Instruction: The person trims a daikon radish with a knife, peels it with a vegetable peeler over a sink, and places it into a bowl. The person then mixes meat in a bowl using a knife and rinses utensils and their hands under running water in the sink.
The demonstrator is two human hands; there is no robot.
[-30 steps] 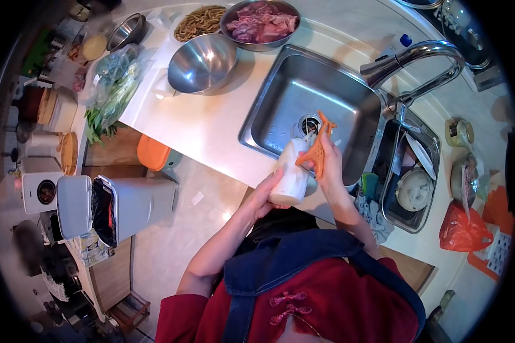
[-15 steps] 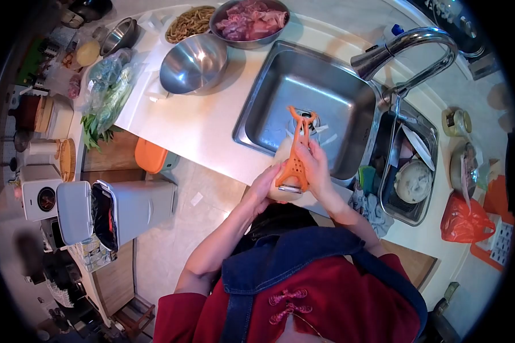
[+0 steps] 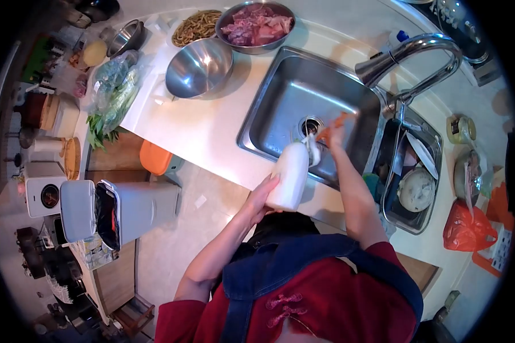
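My left hand (image 3: 262, 197) is wrapped round the lower end of a thick white radish (image 3: 288, 177), which tilts over the near edge of the sink (image 3: 294, 86). Past the radish's far end, my right hand (image 3: 333, 137) grips an orange peeler (image 3: 336, 124), blurred by motion. Pale strips of peel (image 3: 313, 150) hang between the radish and the peeler, above the drain.
A steel bowl (image 3: 199, 67), a bowl of raw meat (image 3: 256, 26) and bagged greens (image 3: 115, 94) stand on the counter to the left. The faucet (image 3: 409, 54) arches over the sink's right side. A drainer (image 3: 435, 194) holds dishes. An open bin (image 3: 146, 208) stands at lower left.
My right hand and the peeler have moved from over the radish to beyond its far end. Strips of peel now trail from there. My left hand still holds the radish.
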